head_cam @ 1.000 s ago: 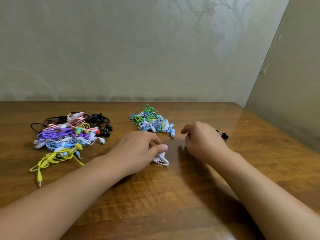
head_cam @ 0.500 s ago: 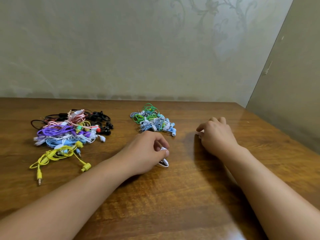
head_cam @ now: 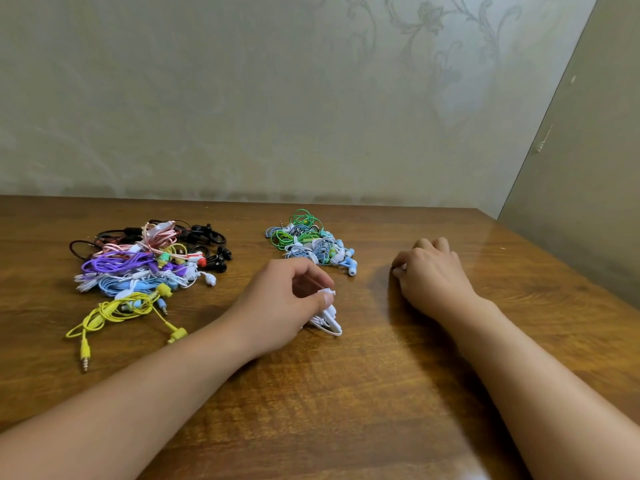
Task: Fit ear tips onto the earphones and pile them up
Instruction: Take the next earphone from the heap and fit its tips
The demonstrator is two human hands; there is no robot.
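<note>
Now white earbud (head_cam: 327,293) lifted in left hand (head_cam: 280,306) — right hand (head_cam: 431,271) farther out.

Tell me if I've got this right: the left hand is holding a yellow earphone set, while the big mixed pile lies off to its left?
Not quite. In the head view the left hand pinches a white earphone set, not a yellow one. The yellow earphones lie untouched on the table at the near edge of the big mixed pile, which is indeed to that hand's left.
</note>
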